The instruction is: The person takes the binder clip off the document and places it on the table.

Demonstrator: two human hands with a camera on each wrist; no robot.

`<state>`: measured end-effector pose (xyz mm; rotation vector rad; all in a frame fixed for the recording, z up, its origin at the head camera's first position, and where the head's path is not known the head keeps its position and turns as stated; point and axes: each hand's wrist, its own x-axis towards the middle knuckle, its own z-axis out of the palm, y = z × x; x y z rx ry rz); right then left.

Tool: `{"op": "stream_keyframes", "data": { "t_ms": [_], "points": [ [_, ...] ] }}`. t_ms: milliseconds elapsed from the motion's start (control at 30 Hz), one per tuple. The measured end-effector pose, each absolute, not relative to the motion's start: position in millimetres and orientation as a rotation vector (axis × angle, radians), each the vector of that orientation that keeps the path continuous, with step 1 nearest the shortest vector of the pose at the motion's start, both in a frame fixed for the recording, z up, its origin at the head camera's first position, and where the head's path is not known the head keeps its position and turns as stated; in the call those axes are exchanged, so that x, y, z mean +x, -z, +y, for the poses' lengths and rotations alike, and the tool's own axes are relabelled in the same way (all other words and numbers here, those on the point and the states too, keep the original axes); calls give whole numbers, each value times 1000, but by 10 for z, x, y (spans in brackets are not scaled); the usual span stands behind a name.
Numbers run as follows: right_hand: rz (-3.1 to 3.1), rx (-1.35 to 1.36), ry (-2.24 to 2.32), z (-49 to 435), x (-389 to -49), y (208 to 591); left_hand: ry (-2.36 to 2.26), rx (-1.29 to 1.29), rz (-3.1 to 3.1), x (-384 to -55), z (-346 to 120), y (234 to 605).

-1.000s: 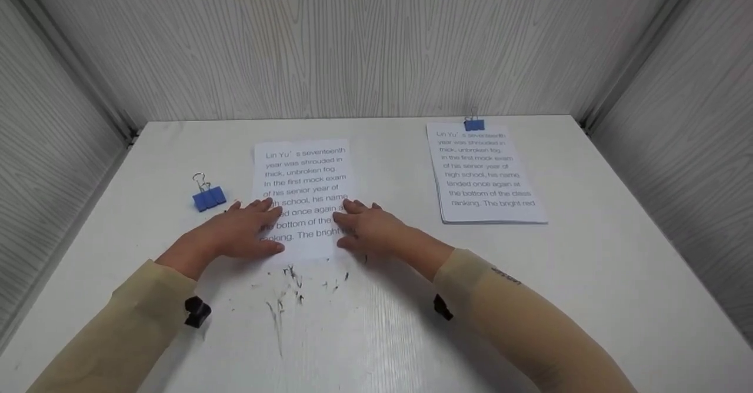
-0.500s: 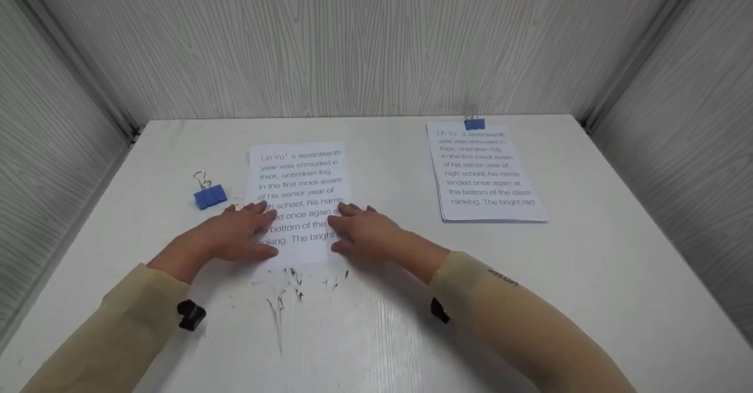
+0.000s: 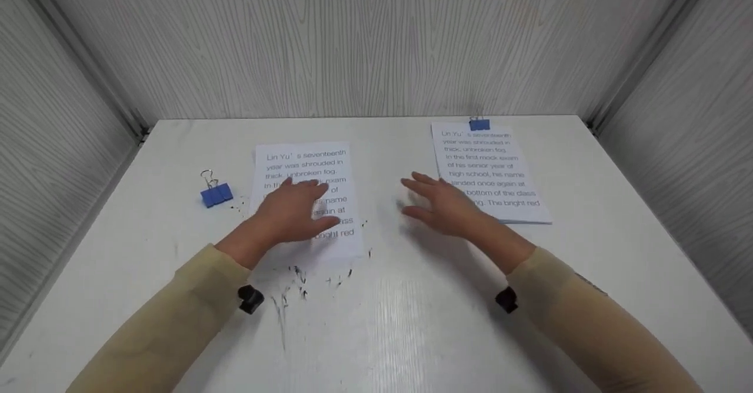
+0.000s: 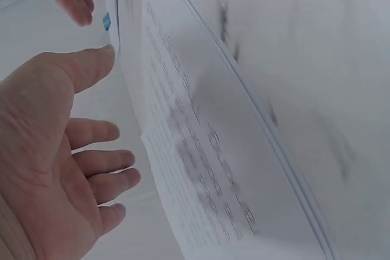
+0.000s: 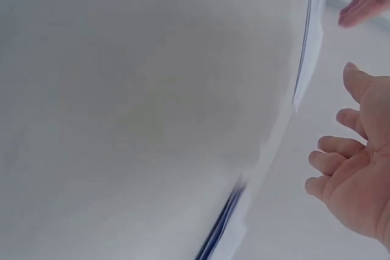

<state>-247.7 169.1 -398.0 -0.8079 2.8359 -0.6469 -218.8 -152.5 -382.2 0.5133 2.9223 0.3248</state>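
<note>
A loose printed sheet (image 3: 301, 160) lies on the white table (image 3: 412, 334), left of centre. My left hand (image 3: 297, 206) rests flat on its lower half with straight fingers, covering part of the text. The left wrist view shows that open left hand (image 4: 55, 168) beside the blurred sheet (image 4: 201, 150). My right hand (image 3: 440, 200) hovers with spread fingers between the sheet and a clipped paper stack (image 3: 500, 169), its wrist over the stack's near left corner. In the right wrist view the right hand (image 5: 359, 175) is open and holds nothing.
A loose blue binder clip (image 3: 216, 193) lies left of the sheet. Another blue clip (image 3: 479, 125) holds the far edge of the stack. Dark scuff marks (image 3: 294, 281) spot the table near me. Grey walls (image 3: 376, 40) close in the back and both sides.
My right hand has left the loose sheet and moved right, towards the clipped stack. My left hand has slid further up and onto the sheet.
</note>
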Motion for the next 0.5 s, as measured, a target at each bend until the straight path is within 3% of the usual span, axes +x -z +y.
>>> {"op": "stream_keyframes", "data": {
  "t_ms": [500],
  "points": [
    [2910,-480,457,3176,-2540,4003,-221,833,2944,-2279,4,3894]
  ]
}}
